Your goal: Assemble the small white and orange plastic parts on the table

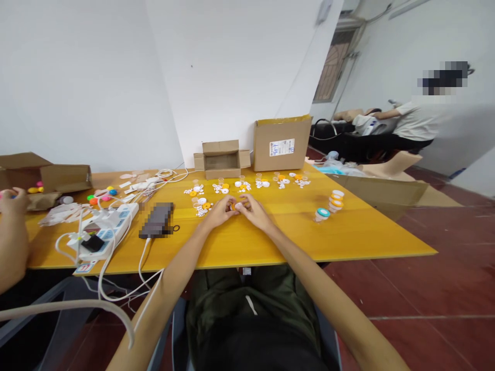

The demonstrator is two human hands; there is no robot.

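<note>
Over the middle of the table, my left hand (220, 211) and my right hand (254, 211) meet with bent fingers around a small orange-and-white cap (237, 206). Its finer details are partly hidden by the fingertips. Just left of my left hand lies a pile of small white dotted pieces (201, 210) with an orange ring (206, 205) and a white disc (201, 201). Farther back runs a row of similar groups, with clear cups (242, 178), orange rings (226, 185) and white discs (265, 184).
Jars with orange lids (336, 201) are stacked at right, near a teal-lidded jar (322, 214). Two cardboard boxes (283, 147) stand behind. At left are a power strip (116, 229), white cables, a phone (157, 220) and another person's hand (13, 201). A person (417, 121) sits far right.
</note>
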